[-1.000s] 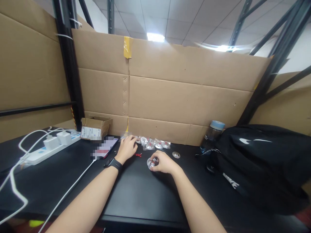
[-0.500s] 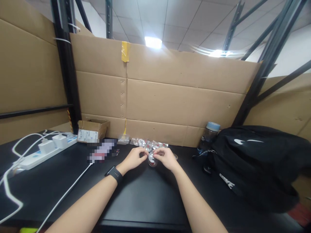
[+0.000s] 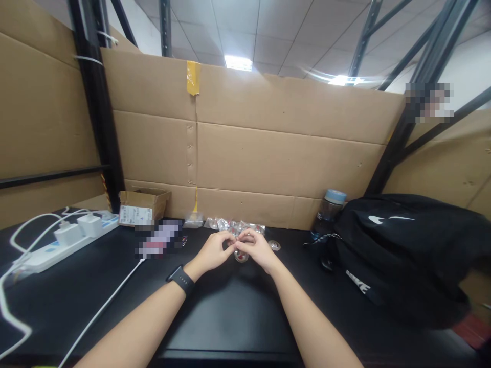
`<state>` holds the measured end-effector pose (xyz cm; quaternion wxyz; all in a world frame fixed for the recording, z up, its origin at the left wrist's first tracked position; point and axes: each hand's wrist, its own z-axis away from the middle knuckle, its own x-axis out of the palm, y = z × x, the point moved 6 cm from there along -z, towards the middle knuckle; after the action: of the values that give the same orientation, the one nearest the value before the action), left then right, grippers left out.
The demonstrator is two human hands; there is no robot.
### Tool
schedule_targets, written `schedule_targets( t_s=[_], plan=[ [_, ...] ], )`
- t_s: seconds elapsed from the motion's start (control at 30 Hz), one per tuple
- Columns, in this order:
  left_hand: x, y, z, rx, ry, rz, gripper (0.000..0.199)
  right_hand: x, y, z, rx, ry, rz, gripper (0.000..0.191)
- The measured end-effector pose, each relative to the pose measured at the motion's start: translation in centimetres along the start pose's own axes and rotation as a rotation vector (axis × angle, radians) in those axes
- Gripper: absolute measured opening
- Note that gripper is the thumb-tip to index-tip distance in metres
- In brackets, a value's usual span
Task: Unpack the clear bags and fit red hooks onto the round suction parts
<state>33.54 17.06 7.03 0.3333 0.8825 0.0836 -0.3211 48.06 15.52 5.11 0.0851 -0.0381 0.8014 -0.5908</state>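
My left hand (image 3: 215,250), with a black watch (image 3: 181,278) on the wrist, curls its thumb and fingers into a pinch. Its fingertips meet those of my right hand (image 3: 259,250), which is closed the same way. Whatever lies between the fingertips is hidden by them. Just below, a small round silvery disc with a red mark (image 3: 241,257) rests on the black table (image 3: 233,312). Behind the hands is a row of shiny clear packets (image 3: 212,223) with red marks, partly covered by the fingers. Right of my right hand lies another round disc (image 3: 274,246).
On the left are a white power strip (image 3: 46,259) with chargers, an open cardboard box (image 3: 143,207) and a blurred-out phone (image 3: 161,239) on a white cable. A bottle (image 3: 326,214) and a black bag (image 3: 406,255) stand right. A cardboard wall (image 3: 268,158) closes the back.
My fingertips have come together and now cover the round silvery piece that showed between them before. The disc at right shows more fully. The view has shifted slightly.
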Motion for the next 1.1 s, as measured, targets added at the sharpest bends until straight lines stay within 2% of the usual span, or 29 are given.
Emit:
schedule_targets(
  t_s=[0.1, 0.23, 0.37, 0.5, 0.67, 0.87, 0.93, 1.1],
  plan=[
    [-0.8, -1.0, -0.2, -0.065, 0.046, -0.148, 0.017, -1.0, -0.4, -0.2, -0.059, 0.067, 0.169, 0.035],
    [-3.3, -4.1, -0.1, -0.236, 0.151, -0.343, 0.014, -4.8, -0.7, -0.2, -0.107, 0.269, 0.639, 0.021],
    [-4.4, -7.3, 0.5, -0.39, 0.04, -0.409, 0.015, -9.6, 0.2, 0.3, -0.029, 0.382, 0.885, 0.015],
    [-4.0, -8.3, 1.0, -0.426, -0.042, -0.392, 0.013, -13.0, 1.7, 0.8, 0.089, 0.423, 0.967, 0.024],
    [-2.9, -8.4, 1.1, -0.426, -0.105, -0.366, 0.013, -14.0, 3.4, 0.8, 0.15, 0.392, 0.947, 0.029],
    [-2.1, -7.7, 0.6, -0.327, -0.144, -0.319, 0.026, -13.8, 3.8, 0.7, 0.141, 0.359, 0.958, 0.014],
    [-1.6, -6.5, 0.5, -0.235, -0.153, -0.27, 0.03, -13.7, 3.8, 0.7, 0.135, 0.346, 0.962, 0.015],
    [0.4, -1.7, 0.8, 0.03, -0.17, -0.128, 0.041, -12.6, 3.0, 0.9, 0.123, 0.352, 0.998, 0.027]
  ],
)
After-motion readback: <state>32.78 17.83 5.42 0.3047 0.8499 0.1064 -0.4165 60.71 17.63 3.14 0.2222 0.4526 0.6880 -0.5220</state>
